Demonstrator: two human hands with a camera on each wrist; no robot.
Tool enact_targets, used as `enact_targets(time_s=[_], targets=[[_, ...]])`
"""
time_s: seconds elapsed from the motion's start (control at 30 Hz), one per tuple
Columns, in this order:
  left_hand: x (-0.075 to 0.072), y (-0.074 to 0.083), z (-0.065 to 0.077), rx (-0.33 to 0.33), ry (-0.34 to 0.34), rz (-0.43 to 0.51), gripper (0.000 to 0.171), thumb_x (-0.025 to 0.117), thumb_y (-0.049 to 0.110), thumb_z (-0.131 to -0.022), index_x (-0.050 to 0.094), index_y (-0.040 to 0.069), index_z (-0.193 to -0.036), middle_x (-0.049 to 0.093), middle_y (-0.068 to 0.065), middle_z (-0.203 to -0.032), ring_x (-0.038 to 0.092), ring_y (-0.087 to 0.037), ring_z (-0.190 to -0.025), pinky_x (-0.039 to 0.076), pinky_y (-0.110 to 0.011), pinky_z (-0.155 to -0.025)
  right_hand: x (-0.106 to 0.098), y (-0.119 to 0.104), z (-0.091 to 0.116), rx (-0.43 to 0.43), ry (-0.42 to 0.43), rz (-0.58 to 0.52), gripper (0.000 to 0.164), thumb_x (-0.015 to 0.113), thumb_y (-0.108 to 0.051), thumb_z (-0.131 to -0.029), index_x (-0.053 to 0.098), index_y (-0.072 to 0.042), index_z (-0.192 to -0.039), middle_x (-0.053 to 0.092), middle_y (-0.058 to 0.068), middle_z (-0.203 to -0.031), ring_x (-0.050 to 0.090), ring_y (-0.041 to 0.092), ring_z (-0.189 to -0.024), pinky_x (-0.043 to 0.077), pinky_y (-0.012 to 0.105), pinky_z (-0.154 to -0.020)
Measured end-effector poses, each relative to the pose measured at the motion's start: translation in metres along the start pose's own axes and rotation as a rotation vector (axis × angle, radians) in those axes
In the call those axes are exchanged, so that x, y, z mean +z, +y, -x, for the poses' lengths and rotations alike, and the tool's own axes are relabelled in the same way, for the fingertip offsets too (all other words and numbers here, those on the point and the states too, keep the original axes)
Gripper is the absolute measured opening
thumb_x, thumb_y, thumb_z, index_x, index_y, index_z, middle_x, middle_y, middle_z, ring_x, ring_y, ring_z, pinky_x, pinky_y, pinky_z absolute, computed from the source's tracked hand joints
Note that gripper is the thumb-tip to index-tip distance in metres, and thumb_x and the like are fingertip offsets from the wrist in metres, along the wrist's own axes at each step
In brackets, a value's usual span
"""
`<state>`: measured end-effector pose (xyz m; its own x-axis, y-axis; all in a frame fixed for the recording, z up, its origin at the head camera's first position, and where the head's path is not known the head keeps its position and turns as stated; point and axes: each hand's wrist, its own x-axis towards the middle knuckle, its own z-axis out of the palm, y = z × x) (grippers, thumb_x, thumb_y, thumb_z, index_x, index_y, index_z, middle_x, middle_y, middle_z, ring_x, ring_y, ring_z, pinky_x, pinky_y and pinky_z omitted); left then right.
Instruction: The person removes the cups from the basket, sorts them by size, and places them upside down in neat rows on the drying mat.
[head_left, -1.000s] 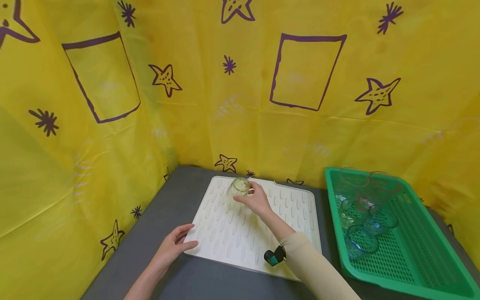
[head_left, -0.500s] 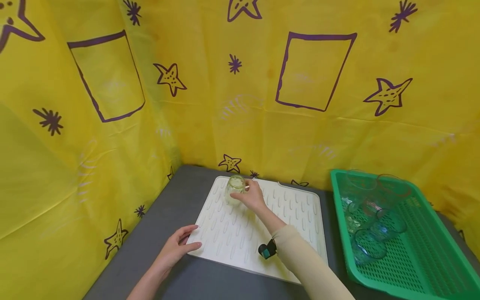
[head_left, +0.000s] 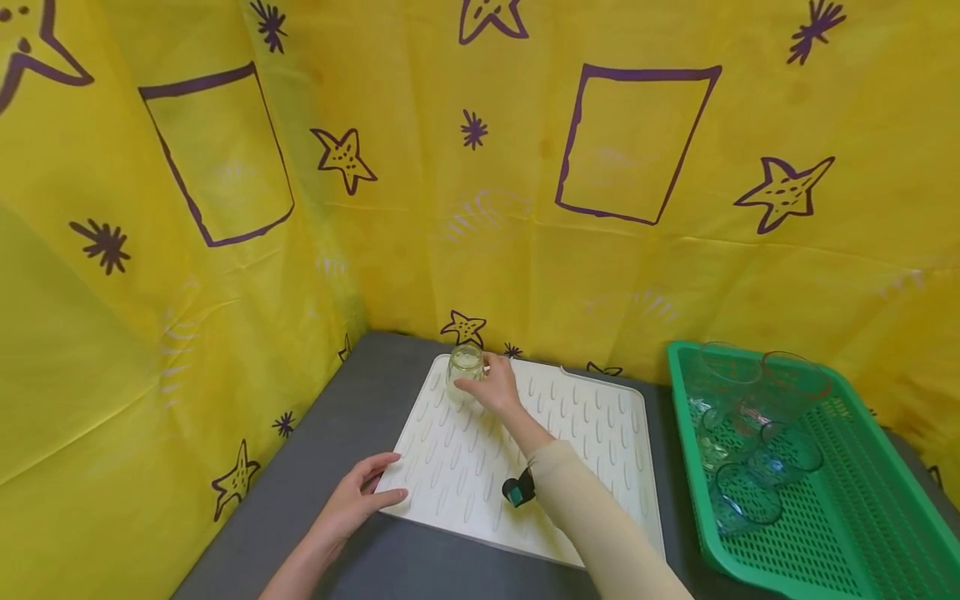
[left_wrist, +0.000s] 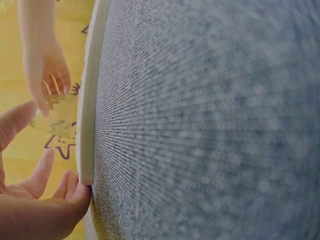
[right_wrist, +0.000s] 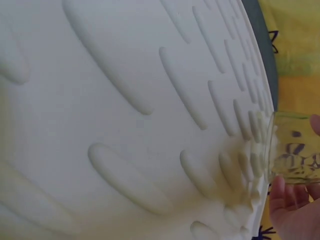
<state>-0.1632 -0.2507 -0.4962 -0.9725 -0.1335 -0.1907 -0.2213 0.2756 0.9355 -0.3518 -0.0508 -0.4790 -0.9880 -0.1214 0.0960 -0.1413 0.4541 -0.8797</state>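
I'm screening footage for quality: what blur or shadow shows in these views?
Head: fairly sharp, though transparent glasses in the green basket blend together; left wrist: grey tabletop blurs toward the right; right wrist: dim, soft shadow on the white drying mat near the held glass.

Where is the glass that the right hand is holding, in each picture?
Head: just below and left of the middle, in the right hand, the glass.
Left wrist: on the left side, about halfway down, the glass.
Right wrist: at the right edge, a little below halfway, the glass.
Shared landmark: the white mat, only a pale edge in the left wrist view.
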Motion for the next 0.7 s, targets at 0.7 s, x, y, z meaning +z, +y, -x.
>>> enact_targets(time_s=[0.7], targets=[[-0.0007,0.0001,0.0005,0.002,0.004,0.005,0.058,0.081,0.012,-0.079,0.057,0.0,-0.13,0.045,-0.019,-0.139,0.042,-0.035,-0.131,0.032,-0.047,-0.11,0.0073,0.003,-0.0065,0.026,0.002,0.037,0.073,0.084,-0.026,-0.076,0.051,0.003,-0.135,0.049,0.02,-0.127,0.049,0.033,-0.117,0.041,0.043,-0.101]])
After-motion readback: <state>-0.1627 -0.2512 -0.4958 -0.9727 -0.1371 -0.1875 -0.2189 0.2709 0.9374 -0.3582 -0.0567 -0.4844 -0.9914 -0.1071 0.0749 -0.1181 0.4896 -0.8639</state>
